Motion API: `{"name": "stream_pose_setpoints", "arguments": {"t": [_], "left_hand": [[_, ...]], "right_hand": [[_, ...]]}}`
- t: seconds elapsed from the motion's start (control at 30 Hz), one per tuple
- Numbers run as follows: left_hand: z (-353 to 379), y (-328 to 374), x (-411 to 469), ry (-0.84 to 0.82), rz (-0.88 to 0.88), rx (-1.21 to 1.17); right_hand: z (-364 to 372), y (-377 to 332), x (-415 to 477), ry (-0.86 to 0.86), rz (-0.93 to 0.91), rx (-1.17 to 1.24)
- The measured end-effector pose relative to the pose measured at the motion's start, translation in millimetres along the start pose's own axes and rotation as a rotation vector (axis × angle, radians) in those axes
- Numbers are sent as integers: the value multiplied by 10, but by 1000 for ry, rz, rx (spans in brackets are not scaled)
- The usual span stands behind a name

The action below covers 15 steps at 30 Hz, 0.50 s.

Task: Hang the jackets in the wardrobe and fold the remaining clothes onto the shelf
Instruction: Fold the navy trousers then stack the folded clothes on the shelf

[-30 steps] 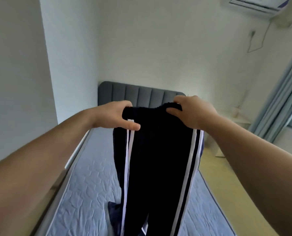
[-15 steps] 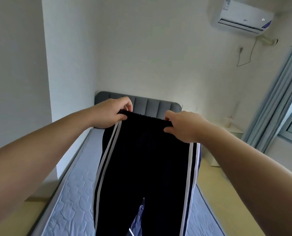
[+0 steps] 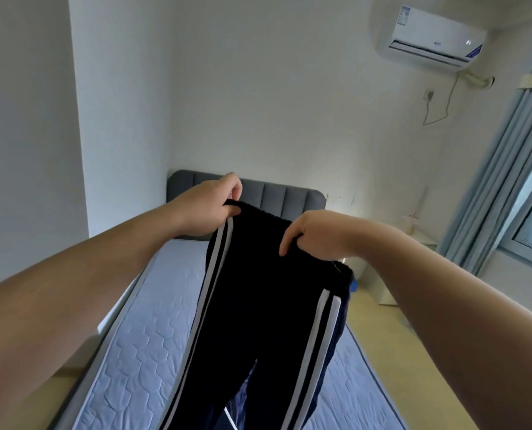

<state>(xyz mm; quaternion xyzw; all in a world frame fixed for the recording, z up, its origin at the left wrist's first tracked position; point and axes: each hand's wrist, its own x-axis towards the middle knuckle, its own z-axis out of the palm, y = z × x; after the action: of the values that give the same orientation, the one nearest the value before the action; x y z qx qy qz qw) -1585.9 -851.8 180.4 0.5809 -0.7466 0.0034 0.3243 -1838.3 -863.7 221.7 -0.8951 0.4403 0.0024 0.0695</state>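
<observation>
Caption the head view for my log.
The left hand and right hand hold striped trousers by the waistband over the bed.

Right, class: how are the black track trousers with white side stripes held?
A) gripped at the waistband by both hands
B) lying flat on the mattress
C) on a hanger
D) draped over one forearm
A: the left hand and the right hand each grip the waistband of the black track trousers with white side stripes, whose legs hang down.

Head view, forward-down over bed (image 3: 140,346).
</observation>
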Motion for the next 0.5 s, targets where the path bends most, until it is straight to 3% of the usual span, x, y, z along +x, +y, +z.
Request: {"name": "stream_pose_setpoints", "arguments": {"t": [0.2, 0.37, 0.5], "left_hand": [[-56, 42, -36, -108, 66, -70], [-31, 71, -35, -71, 139, -112], [8, 134, -51, -101, 120, -171]], "right_hand": [[-152, -25, -89, -72, 29, 380], [-190, 3, -164, -213, -60, 32], [-153, 45, -89, -16, -91, -124]]}}
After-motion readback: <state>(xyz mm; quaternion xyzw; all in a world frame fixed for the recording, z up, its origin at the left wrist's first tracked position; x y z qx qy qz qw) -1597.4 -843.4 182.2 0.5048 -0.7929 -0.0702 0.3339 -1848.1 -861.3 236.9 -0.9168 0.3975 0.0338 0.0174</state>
